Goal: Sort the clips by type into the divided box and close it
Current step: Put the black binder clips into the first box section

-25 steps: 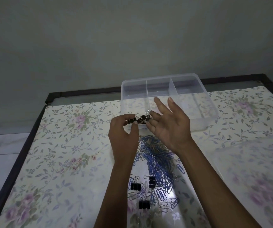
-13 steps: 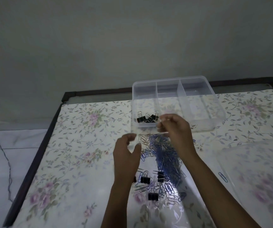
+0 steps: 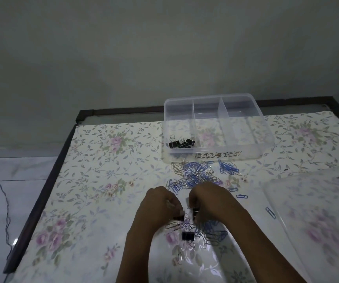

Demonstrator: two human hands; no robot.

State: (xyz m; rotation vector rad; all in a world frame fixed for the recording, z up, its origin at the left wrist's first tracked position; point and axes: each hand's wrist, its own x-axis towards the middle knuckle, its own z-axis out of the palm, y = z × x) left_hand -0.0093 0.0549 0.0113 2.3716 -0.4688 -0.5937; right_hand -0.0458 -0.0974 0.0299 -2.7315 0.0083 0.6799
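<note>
A clear divided box (image 3: 265, 127) stands open at the back of the table. Several black binder clips (image 3: 182, 143) lie in its left compartment; the other two compartments show nothing inside. A heap of blue and silver paper clips (image 3: 197, 173) spreads in front of the box. My left hand (image 3: 160, 205) pinches a black binder clip (image 3: 180, 218) at the near end of the heap. My right hand (image 3: 209, 201) pinches another black binder clip (image 3: 195, 211) beside it. One more black binder clip (image 3: 187, 235) lies just below both hands.
The clear lid (image 3: 317, 217) lies flat at the right, near stray blue paper clips (image 3: 270, 213). A floral cloth (image 3: 103, 180) covers the dark-framed table. A cable (image 3: 1, 193) runs over the white floor at the left.
Both hands drew back from the box to the near end of the heap and each closed on a black binder clip. The binder clips dropped earlier stay in the left compartment.
</note>
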